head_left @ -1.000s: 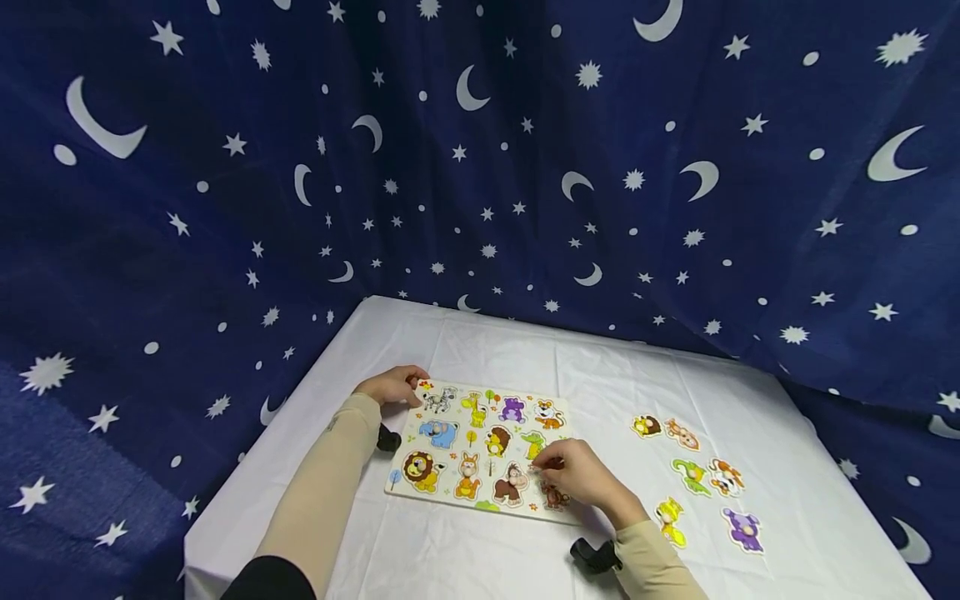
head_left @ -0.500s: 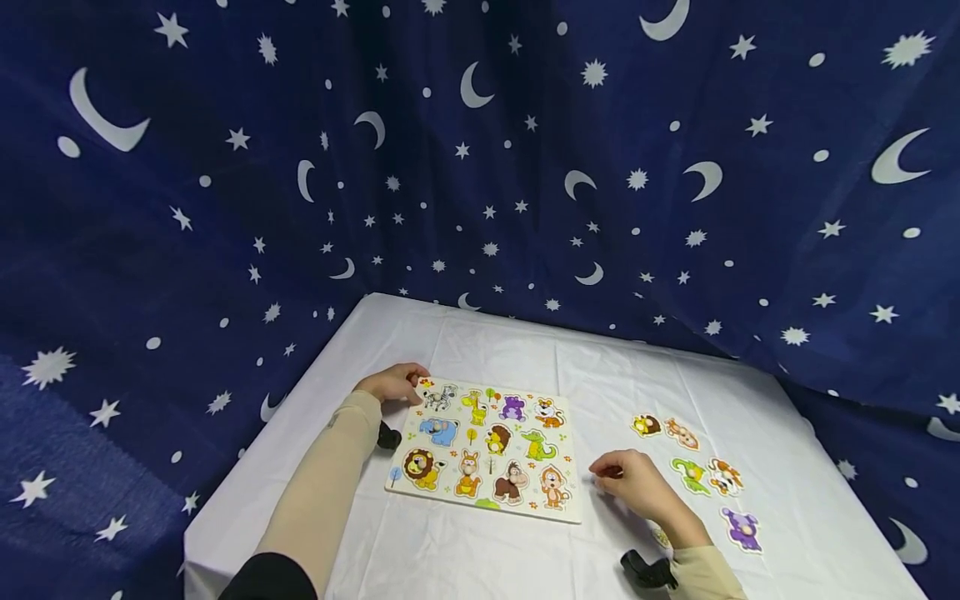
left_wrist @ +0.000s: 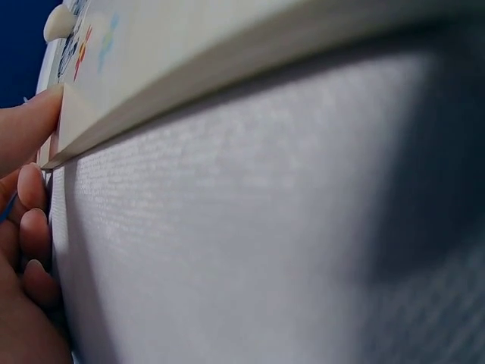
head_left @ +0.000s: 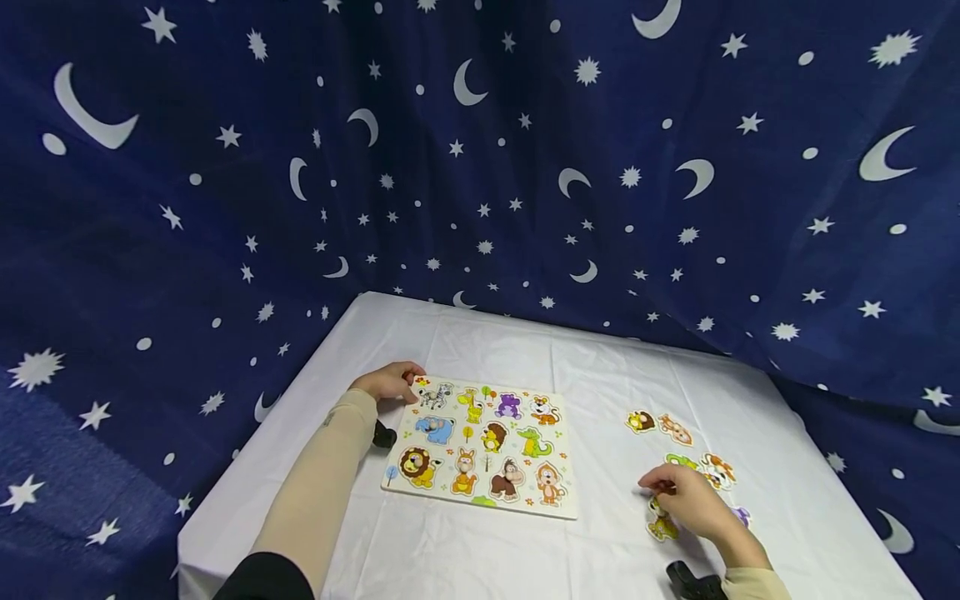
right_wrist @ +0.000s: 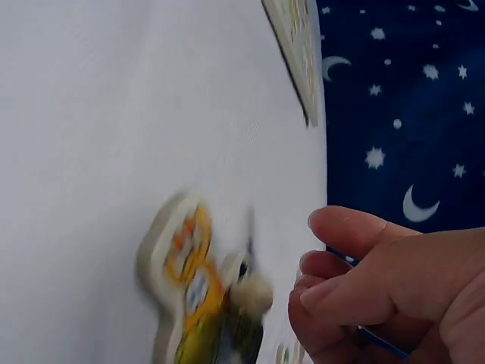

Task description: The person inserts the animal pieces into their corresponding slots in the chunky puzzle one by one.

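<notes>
Your right hand [head_left: 692, 502], empty, thumb and forefinger tips apart, has swung to the yellow wooden giraffe piece [head_left: 662, 527], now graspable — your left hand [head_left: 386, 382] pinches the cream rectangular wooden board [head_left: 444, 481]

Dark blue curtain [head_left: 240, 83] with soft vertical folds, enclosing the far side and both flanks of the table. Its printed pattern comprises white crescents [head_left: 75, 111], pointed stars [head_left: 159, 26], jagged starbursts [head_left: 892, 50] and plain dots [head_left: 667, 123]; a paler blue patch appears at lower left. White cloth [head_left: 465, 550] covers the tabletop, marked by fine creases. In the right wrist view, the same curtain borders the white surface.
</notes>
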Demonstrator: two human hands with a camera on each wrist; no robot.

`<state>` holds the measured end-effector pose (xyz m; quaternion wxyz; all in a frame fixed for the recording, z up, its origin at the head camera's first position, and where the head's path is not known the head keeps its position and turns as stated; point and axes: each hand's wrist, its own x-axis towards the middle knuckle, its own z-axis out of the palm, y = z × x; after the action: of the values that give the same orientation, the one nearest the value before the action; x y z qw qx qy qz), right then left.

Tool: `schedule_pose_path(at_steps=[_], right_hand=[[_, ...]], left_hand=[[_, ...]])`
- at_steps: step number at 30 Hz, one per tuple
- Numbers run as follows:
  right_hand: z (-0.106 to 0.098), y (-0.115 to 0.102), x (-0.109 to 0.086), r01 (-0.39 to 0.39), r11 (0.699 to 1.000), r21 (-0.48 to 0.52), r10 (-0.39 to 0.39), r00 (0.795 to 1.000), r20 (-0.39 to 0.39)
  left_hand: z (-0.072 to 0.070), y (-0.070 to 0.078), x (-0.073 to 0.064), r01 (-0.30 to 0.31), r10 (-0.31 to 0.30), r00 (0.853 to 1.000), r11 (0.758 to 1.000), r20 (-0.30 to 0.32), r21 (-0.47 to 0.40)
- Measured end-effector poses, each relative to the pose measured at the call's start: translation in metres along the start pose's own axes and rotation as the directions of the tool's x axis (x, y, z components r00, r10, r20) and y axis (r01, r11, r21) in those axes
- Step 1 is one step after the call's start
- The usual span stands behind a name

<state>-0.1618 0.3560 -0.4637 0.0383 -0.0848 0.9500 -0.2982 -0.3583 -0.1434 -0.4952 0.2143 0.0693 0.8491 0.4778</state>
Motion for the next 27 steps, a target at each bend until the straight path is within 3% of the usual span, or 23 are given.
schedule_pose_path(at_steps=[5,11,19,22,27], right_hand=[[-0.007,0.012,-0.006,0.019,0.999,0.026,-0.02,0.999,0.035],[-0.005,0.026,-0.01,0.089,0.991,0.099,-0.101,0.988,0.121],[-0.007,0.033,-0.001,0.297,0.93,0.216,-0.33,0.934,0.137],[-0.008,0.034,0.002,0.303,0.916,0.261,-0.352,0.921,0.166],[-0.008,0.035,0.001,0.269,0.905,0.329,-0.349,0.912,0.216]], left_hand=[[-0.002,0.001,-0.001,-0.017,0.017,1.0,1.0,0.001,-0.001],[0.0,0.0,-0.003,0.017,-0.017,1.0,0.999,0.0,-0.034],[-0.001,0.003,-0.001,0.009,-0.009,1.0,1.0,-0.007,-0.028],[-0.002,0.003,0.0,-0.003,0.003,1.0,1.0,-0.008,-0.027],[-0.001,0.0,0.0,0.028,-0.028,1.0,0.999,0.011,-0.037]])
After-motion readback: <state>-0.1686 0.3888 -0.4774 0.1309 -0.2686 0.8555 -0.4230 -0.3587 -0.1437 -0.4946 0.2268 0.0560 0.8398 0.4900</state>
